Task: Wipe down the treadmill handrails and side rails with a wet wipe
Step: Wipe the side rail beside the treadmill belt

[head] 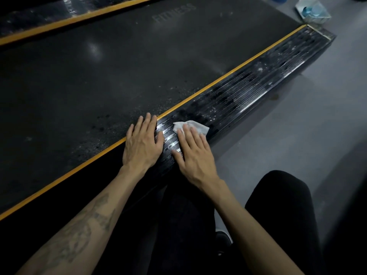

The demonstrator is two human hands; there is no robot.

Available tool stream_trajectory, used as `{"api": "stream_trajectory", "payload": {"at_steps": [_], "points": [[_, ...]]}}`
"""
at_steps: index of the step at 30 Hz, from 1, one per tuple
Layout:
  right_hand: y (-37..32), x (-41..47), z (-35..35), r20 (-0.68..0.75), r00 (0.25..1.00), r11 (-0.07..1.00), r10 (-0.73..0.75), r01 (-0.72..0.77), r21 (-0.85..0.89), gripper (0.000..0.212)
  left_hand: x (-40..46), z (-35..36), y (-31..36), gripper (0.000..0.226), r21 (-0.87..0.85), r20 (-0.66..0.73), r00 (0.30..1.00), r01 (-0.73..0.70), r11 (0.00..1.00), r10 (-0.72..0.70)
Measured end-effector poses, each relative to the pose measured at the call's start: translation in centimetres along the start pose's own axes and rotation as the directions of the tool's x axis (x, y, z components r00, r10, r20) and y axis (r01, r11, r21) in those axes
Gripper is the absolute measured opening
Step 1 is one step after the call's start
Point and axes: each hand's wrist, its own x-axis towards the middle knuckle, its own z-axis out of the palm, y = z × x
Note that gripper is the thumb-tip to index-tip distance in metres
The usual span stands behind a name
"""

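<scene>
The right hand presses a wet wipe flat-fingered on the ribbed side rail. The left hand rests open. Ribs could snag the wipe.

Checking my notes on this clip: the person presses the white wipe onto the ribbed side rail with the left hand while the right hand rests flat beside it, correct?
Not quite: the hands are swapped. In the head view the right hand presses the white wipe onto the ribbed side rail with straight fingers, while the left hand rests flat beside it, across the rail's yellow edge strip.
</scene>
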Motion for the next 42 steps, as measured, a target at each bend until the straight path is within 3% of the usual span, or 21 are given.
{"api": "stream_trajectory", "payload": {"at_steps": [7, 14, 19, 22, 25, 30, 34, 37, 42], "points": [[1.5, 1.2, -0.8, -0.031, 0.997, 0.997, 0.074, -0.074, -0.009, 0.074, -0.1, 0.0, 0.1, 0.061, 0.015, 0.008, 1.000, -0.006, 1.000, 0.006], [0.9, 2.3, -0.9, 0.029, 1.000, 1.000, -0.009, 0.010, -0.018, 0.070, -0.1, 0.1, 0.2, 0.062, 0.021, 0.010, 1.000, 0.003, 1.000, -0.004], [1.1, 1.8, -0.9, -0.021, 0.997, 0.997, 0.071, -0.072, -0.038, 0.074, -0.2, 0.1, 0.2, 0.064, 0.021, 0.002, 1.000, 0.000, 1.000, 0.000], [-0.2, 1.2, -0.8, 0.039, 0.999, 1.000, 0.009, -0.010, 0.004, 0.075, -0.1, 0.0, 0.1, 0.061, 0.022, 0.005, 1.000, 0.008, 1.000, -0.008], [0.6, 3.2, -1.3, 0.051, 0.998, 0.999, -0.034, 0.035, -0.014, 0.064, 0.0, 0.0, 0.2, 0.061, 0.018, 0.010, 1.000, 0.006, 1.000, -0.007], [1.4, 3.3, -1.4, 0.021, 0.998, 0.998, 0.061, -0.061, -0.013, 0.070, -0.1, -0.1, 0.1, 0.061, 0.016, 0.010, 1.000, 0.005, 1.000, -0.005], [-0.4, 2.1, -0.9, 0.074, 0.997, 1.000, -0.029, 0.030, -0.009, 0.074, 0.0, 0.0, 0.0, 0.060, 0.017, 0.016, 1.000, 0.011, 1.000, -0.012], [0.6, 4.2, -1.4, 0.072, 0.995, 0.996, -0.071, 0.075, -0.046, 0.063, -0.1, 0.0, 0.1, 0.060, 0.018, 0.012, 1.000, 0.006, 1.000, -0.006], [0.6, 3.6, -1.4, 0.011, 0.998, 0.998, 0.059, -0.059, 0.000, 0.061, -0.1, -0.1, 0.1, 0.061, 0.022, 0.017, 1.000, 0.004, 1.000, -0.005]]}}
